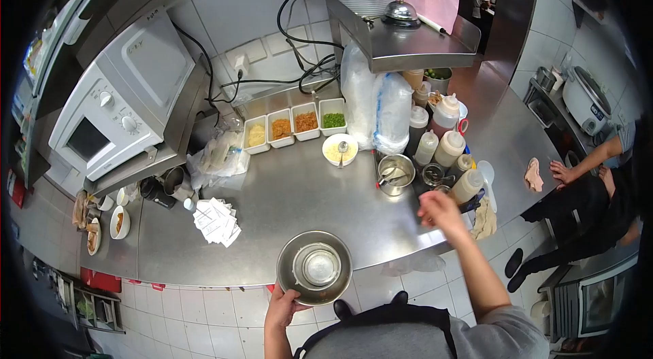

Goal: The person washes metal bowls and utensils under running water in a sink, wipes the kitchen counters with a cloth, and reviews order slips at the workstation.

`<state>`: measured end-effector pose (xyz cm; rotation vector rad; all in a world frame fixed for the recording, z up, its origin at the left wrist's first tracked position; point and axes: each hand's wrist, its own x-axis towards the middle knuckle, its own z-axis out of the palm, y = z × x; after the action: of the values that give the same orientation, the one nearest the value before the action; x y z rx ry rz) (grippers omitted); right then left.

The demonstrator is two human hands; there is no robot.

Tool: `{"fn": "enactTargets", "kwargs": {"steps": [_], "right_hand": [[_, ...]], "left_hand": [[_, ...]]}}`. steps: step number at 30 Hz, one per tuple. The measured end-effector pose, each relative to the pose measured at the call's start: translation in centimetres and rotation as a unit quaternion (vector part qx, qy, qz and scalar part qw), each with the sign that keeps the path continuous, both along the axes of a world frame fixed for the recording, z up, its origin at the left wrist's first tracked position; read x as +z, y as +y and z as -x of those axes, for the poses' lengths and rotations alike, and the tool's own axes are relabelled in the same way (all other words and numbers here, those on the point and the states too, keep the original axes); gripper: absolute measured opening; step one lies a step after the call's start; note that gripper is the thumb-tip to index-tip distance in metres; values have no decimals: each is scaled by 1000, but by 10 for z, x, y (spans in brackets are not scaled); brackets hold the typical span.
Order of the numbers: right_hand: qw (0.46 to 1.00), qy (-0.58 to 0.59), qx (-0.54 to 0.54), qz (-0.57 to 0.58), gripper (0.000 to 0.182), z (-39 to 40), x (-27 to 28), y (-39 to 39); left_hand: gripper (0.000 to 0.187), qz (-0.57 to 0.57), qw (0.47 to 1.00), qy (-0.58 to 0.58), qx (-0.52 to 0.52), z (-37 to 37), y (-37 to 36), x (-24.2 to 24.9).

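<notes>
My left hand grips the near left rim of a metal mixing bowl, held at the front edge of the steel counter. A smaller round container sits inside it. Over the counter's right part is my right hand, its fingers curled and blurred, so I cannot make out whether they hold anything. Just beyond it stand several squeeze bottles and a small dark-filled container. A steel pot with utensils is to the hand's upper left.
White tubs of chopped ingredients line the back, with a white bowl and spoon before them. Paper slips lie at left, below a microwave. A shelf overhangs the back. Another person's hand rests at the right edge.
</notes>
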<state>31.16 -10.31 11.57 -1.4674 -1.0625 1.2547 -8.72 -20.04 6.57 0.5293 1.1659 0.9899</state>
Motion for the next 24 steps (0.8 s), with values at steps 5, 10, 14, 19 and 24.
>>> {"fn": "enactTargets", "kwargs": {"steps": [5,10,14,19,24], "right_hand": [[948,260,-72,169,45,58,-50,48],[865,434,-154,199,40,47,-71,106],[886,382,-183,189,29,45,-84,120],[878,371,-182,242,10,42,-99,88],[893,332,-142,268,8,32,-106,-16]], "left_hand": [[58,7,999,5,-31,34,-5,-6],[64,7,996,30,-88,70,-6,-23],[64,6,989,30,-142,85,-4,-24],[62,2,981,45,-191,89,-1,-22],[67,-14,974,52,-219,69,-2,-28]]}}
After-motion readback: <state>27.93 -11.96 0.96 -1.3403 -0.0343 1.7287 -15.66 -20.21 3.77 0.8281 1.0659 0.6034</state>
